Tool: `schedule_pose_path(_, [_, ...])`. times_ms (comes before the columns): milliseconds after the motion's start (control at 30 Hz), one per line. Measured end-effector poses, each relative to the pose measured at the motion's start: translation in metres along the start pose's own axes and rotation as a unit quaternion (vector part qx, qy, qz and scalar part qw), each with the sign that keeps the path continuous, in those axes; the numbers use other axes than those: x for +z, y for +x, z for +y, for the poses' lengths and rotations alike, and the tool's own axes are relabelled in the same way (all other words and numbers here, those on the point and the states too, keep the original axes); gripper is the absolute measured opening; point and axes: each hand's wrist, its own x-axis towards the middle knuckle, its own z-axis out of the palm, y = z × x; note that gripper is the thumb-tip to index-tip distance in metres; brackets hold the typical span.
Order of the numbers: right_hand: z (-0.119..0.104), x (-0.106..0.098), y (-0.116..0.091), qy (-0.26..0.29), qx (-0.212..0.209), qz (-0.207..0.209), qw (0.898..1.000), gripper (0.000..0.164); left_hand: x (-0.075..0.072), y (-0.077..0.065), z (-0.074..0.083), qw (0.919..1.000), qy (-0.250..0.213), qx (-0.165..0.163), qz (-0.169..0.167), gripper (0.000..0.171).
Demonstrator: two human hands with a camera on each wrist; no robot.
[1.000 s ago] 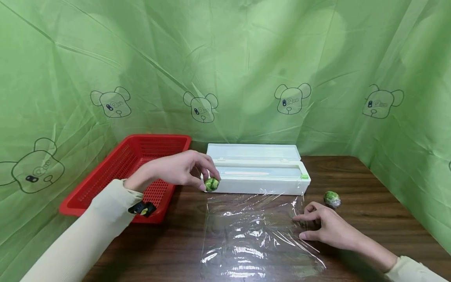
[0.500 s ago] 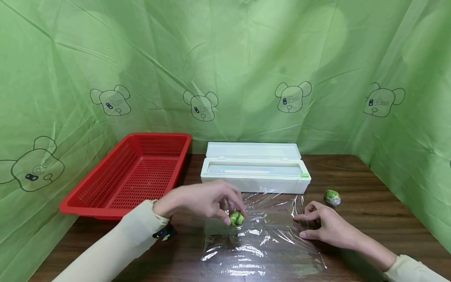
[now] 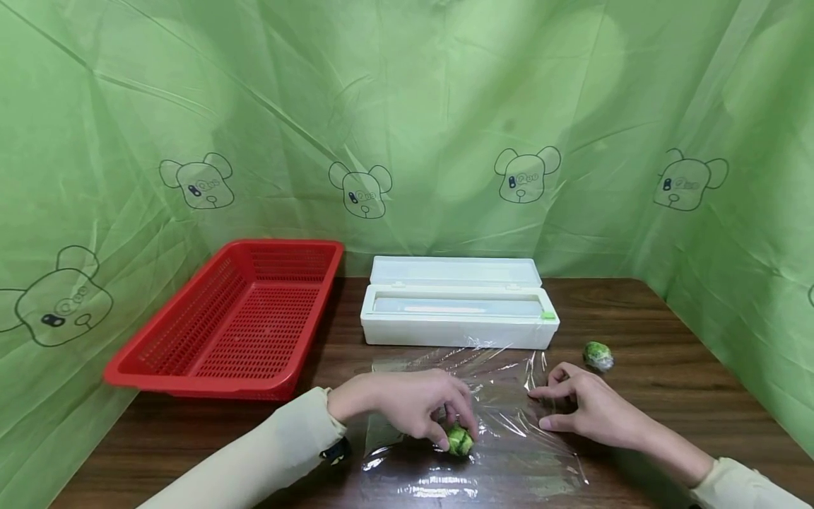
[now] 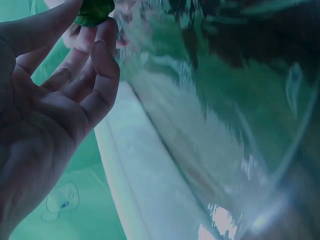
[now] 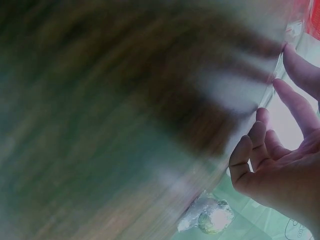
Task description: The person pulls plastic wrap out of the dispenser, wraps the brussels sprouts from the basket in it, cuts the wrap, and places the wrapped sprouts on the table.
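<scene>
In the head view my left hand (image 3: 422, 406) pinches a green Brussels sprout (image 3: 460, 441) between thumb and fingertips, low over a sheet of cling film (image 3: 509, 463). The left wrist view shows only the lower part of the sprout (image 4: 94, 12) at its top edge, at the fingertips. The film lies spread and wrinkled on the table. At the film's right side, my right hand (image 3: 588, 406) touches it with thumb and fingertips, these spread apart. Beyond that hand lies a second sprout (image 3: 598, 356) wrapped in film, also visible in the right wrist view (image 5: 215, 217).
Behind the film stands a white cling film dispenser (image 3: 458, 332), its lid (image 3: 454, 270) raised. A red plastic basket (image 3: 305, 346) is at the left. The brown wooden table (image 3: 674, 375) is enclosed by green curtains (image 3: 439, 92).
My left hand has carried the sprout from in front of the dispenser rightward and toward me, down over the middle of the film. My right hand stays where it was.
</scene>
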Motion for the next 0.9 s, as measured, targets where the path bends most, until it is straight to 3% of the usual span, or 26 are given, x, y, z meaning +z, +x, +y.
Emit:
schedule_pose_path(333, [-0.001, -0.001, 0.001, 0.004, 0.007, -0.01, 1.0, 0.045, 0.012, 0.015, 0.0, 0.9997, 0.002, 0.01, -0.021, 0.041])
schedule_pose_path(900, [-0.002, -0.006, -0.001, 0.018, -0.015, -0.007, 1.0, 0.041, 0.017, 0.016, -0.007, 0.9996, -0.01, 0.007, -0.024, 0.043])
